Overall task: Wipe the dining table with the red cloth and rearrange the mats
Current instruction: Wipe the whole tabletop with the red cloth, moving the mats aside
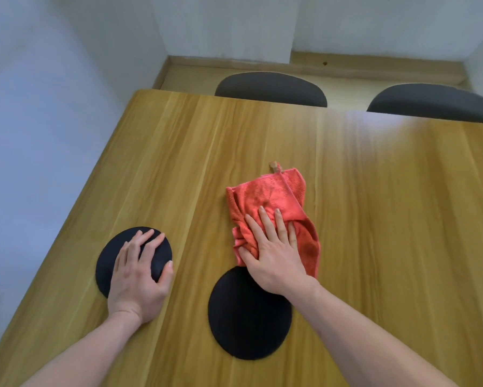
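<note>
Table: a wood-grain table (374, 219) fills the view, pale and darker boards running away from the person, with a soft glare near the far edge.
Right hand: the right hand (274, 255) lies flat on the red cloth (274, 202), fingers straight and a little spread, palm pressing it down.
Red cloth: crumpled and partly folded, out toward the middle of the table, a small tan loop at its far corner.
Left hand: the left hand (138, 277) rests on the left mat (106, 263), fingers spread and slightly bent over its top, thumb at its right rim.
Left mat: round and black, just beside the table's left edge.
Near mat: a second round black mat (248, 325) lies flat toward the near edge, its far rim under the right wrist and touching the cloth.
Chairs: two dark chair backs (271, 89) (433, 103) show past the far edge.
Room: pale walls (53, 93) meeting in a corner, with a light wooden skirting (374, 69) along the floor.
</note>
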`<state>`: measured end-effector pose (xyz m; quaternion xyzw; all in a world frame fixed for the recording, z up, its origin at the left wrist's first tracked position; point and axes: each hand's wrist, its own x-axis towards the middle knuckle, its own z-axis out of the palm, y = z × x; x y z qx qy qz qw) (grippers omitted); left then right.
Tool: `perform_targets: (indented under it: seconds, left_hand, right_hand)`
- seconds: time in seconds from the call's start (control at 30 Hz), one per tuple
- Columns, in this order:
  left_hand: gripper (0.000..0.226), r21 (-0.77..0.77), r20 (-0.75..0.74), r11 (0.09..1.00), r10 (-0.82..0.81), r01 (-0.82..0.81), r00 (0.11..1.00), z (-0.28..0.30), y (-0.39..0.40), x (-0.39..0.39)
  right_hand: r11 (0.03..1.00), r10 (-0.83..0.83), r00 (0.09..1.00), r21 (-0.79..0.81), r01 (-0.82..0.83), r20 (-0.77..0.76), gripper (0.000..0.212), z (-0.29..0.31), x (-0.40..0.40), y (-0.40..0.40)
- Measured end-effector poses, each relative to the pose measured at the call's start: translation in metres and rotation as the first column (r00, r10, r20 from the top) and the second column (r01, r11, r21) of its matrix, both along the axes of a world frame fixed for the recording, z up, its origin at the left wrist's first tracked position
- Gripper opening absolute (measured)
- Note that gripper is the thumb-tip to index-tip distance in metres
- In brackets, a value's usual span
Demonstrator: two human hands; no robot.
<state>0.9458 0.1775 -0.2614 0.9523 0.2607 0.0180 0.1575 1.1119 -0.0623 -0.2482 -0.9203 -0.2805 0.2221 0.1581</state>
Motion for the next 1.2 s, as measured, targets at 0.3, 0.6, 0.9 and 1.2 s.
perform_targets:
  seconds: [0.3, 0.6, 0.9, 1.2]
  left_hand:
    - [0.067, 0.04, -0.051, 0.999, 0.01, -0.008, 0.999, 0.005, -0.01, 0.001]
    - [0.059, 0.062, -0.224, 0.997, 0.065, -0.052, 0.972, 0.026, -0.03, 0.011]
    - [0.082, -0.191, -0.239, 0.979, -0.111, 0.065, 0.965, 0.065, -0.172, -0.033]
    - [0.138, -0.032, -0.53, 0.989, -0.137, 0.142, 0.837, 0.087, -0.222, -0.033]
  right_hand:
    - [0.985, -0.165, 0.986, -0.058, 0.166, 0.02, 0.071, -0.002, 0.016, -0.135]
    - [0.957, -0.257, 0.966, -0.139, 0.256, 0.009, 0.072, 0.001, 0.02, -0.256]
    - [0.902, -0.37, 0.926, -0.268, 0.338, -0.078, 0.075, 0.015, 0.008, -0.358]
    - [0.789, -0.52, 0.843, -0.456, 0.41, -0.141, 0.081, 0.031, -0.023, -0.414]
